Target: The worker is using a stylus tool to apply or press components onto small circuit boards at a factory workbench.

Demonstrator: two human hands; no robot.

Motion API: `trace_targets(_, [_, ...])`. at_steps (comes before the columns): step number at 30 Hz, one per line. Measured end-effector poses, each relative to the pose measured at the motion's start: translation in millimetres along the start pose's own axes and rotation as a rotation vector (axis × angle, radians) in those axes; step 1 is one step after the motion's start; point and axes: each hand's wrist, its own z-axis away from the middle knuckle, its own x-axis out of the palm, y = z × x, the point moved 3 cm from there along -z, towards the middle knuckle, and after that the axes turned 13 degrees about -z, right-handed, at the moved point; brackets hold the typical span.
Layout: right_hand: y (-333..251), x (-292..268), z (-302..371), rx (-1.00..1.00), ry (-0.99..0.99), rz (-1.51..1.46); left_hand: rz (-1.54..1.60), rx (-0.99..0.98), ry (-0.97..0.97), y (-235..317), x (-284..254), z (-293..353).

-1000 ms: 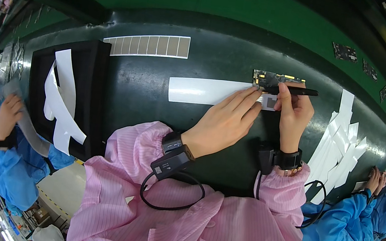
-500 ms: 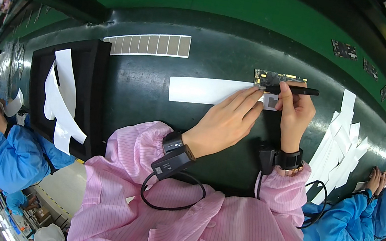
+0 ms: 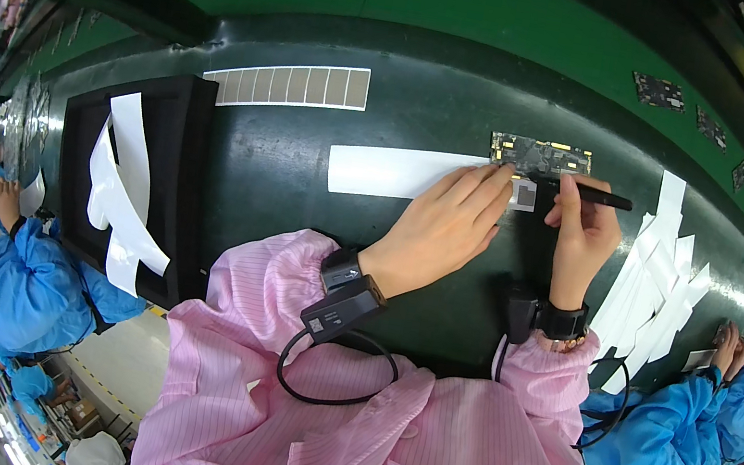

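Note:
My left hand point(image 3: 448, 215) lies flat, its fingers stretched over a white backing strip point(image 3: 372, 172). The fingertips reach the lower edge of a dark circuit board point(image 3: 545, 156) with gold-coloured parts. At the strip's right end, just past those fingers, a small grey square pad point(image 3: 526, 196) shows. To the right, my right hand point(image 3: 582, 241) grips a black pen-shaped tool point(image 3: 609, 199) between thumb and fingers. Its thick end points right, and its tip is near the board's lower right edge; the exact contact cannot be made out.
Beyond lies a sheet of grey pads point(image 3: 293, 87). A black tray point(image 3: 188, 194) with curled white strips point(image 3: 131, 165) stands left; a heap of white strips point(image 3: 661, 278) lies right. Boards point(image 3: 657, 91) rest on the green surface behind. Blue-sleeved people point(image 3: 33, 286) work on both sides.
My right hand has moved slightly right and down with the pen-shaped tool, uncovering more of the board and the grey pad. My left hand stays nearly in place.

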Motion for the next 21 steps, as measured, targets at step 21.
trace_targets(21, [2.1, -0.4, 8.1, -0.018, -0.004, 0.106, -0.06, 0.096, 0.01, 5.7, -0.1, 2.3])
